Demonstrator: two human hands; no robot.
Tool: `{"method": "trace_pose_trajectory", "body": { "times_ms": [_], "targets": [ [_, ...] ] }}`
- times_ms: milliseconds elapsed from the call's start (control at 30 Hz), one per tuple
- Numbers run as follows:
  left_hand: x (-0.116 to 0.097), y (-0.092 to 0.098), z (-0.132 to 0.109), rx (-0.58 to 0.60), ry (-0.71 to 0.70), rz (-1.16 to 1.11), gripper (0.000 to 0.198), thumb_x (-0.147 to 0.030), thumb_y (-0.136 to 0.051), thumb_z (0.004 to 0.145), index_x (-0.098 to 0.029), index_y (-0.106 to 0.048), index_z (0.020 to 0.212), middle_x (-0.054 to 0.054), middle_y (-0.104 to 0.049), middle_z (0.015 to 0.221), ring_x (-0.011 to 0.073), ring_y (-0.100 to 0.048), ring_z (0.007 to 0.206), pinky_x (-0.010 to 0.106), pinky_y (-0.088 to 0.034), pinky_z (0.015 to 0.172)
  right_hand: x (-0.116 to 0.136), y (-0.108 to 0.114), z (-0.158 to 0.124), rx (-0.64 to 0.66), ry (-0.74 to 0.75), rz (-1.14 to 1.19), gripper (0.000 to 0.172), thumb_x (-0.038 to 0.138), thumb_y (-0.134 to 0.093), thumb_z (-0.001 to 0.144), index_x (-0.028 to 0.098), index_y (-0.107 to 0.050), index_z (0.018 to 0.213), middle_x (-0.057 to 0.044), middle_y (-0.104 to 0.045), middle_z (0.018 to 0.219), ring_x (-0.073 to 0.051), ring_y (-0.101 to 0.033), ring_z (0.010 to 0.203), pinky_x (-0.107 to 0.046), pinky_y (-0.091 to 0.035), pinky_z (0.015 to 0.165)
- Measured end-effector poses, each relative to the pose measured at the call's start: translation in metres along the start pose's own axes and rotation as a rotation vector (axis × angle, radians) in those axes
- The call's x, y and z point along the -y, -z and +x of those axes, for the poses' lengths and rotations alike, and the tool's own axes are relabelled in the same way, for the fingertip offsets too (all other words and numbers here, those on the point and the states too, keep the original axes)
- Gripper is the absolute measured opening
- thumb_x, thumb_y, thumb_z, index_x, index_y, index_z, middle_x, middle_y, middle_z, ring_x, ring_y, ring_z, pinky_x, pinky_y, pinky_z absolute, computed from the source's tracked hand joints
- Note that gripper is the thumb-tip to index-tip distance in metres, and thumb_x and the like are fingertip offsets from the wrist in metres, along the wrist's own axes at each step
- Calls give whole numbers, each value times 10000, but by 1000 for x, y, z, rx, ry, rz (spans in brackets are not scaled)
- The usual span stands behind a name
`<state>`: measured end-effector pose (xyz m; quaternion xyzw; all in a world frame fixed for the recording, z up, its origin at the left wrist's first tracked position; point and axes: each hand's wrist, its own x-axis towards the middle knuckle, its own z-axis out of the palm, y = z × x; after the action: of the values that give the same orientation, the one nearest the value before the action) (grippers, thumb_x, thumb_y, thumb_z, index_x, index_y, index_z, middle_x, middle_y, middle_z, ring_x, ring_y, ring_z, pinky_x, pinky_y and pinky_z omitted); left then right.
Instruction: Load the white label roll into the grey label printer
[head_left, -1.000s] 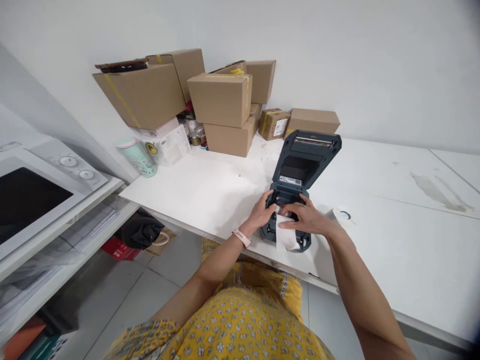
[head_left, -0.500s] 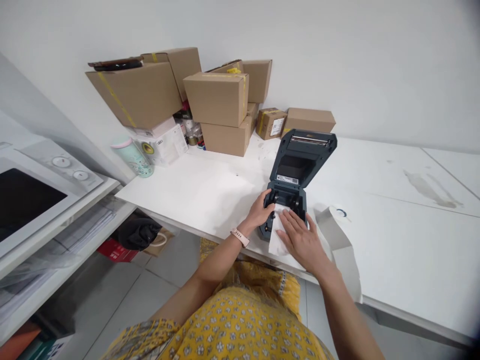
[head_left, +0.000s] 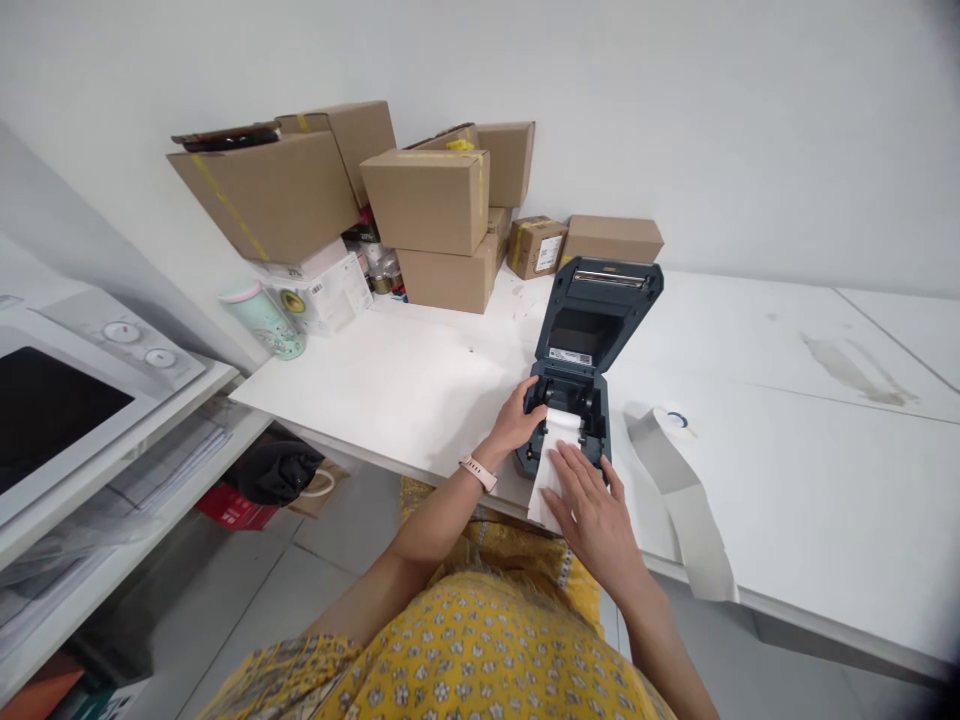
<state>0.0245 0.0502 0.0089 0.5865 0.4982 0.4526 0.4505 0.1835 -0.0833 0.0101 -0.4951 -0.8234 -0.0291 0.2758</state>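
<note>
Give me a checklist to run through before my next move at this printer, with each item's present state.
1. Lid of the printer raised: ok, it stands open.
2. Left hand at the printer's left side: ok, it is on that edge.
3. Paper strip led out of the front: ok, it runs from the white roll toward the person, with the right hand spread on it.
4. Roll fully seated in its holders: cannot tell; it lies inside, but its fit is too small to judge.
5. Loose strip gathered up: not ok, it droops over the table edge.
</note>
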Motion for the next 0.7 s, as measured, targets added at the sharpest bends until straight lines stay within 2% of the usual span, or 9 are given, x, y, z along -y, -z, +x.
{"method": "trace_pose_trajectory", "body": {
  "times_ms": [200,267,333,467,567,633,700],
  "targets": [
    [1,1,-6,14,0,53,624,-284,-611,888,-205,-470,1492,122,-490,1580,286,-476,1447,455,-350,1224,2,-7,-8,-61,-30,22,673,368,-519,1020,339,-228,1626,-84,-544,1544,-297,-539,1412,-529,-275,1209],
    [-1,3,-7,-10,-24,102,652,-322,-625,892,-199,-448,1507,134,-464,1598,297,-427,1485,468,-303,1250,3,-12,-12,-94,-41,35,673,376,-521,1012,367,-238,1622,-67,-563,1527,-306,-561,1389,-543,-289,1199],
    [-7,6,-1,-88,-65,122,706,-406,-643,899,-211,-407,1535,136,-385,1649,300,-325,1546,477,-232,1280,2,-16,-15,-115,-47,60,677,391,-524,999,408,-245,1615,-46,-569,1518,-323,-588,1357,-572,-328,1170],
    [-37,20,41,-195,-102,-74,684,-531,-541,964,-197,-395,1544,150,-354,1663,274,-308,1556,443,-222,1281,-7,-23,-23,-164,-25,150,667,417,-585,950,474,-340,1567,-16,-600,1478,-372,-644,1271,-652,-441,1050],
    [-69,32,85,-180,-142,-257,626,-544,-487,988,-227,-433,1525,102,-340,1679,227,-300,1562,381,-220,1282,-26,-18,-23,-225,-117,337,544,427,-580,949,474,-488,1483,-15,-653,1416,-375,-664,1232,-628,-530,970],
    [-88,35,111,-143,-127,-316,601,-560,-420,1005,-237,-453,1511,97,-333,1684,229,-304,1563,404,-262,1266,-48,-7,-9,-308,-258,470,476,448,-516,978,423,-549,1452,-32,-644,1430,-367,-641,1267,-582,-560,961],
    [-101,32,133,-105,-85,-349,599,-589,-352,1012,-245,-486,1483,105,-364,1668,258,-311,1561,473,-304,1240,-74,10,23,-409,-373,590,496,481,-416,1015,361,-536,1481,-42,-567,1521,-351,-570,1363,-562,-526,1050]
  ]
}}
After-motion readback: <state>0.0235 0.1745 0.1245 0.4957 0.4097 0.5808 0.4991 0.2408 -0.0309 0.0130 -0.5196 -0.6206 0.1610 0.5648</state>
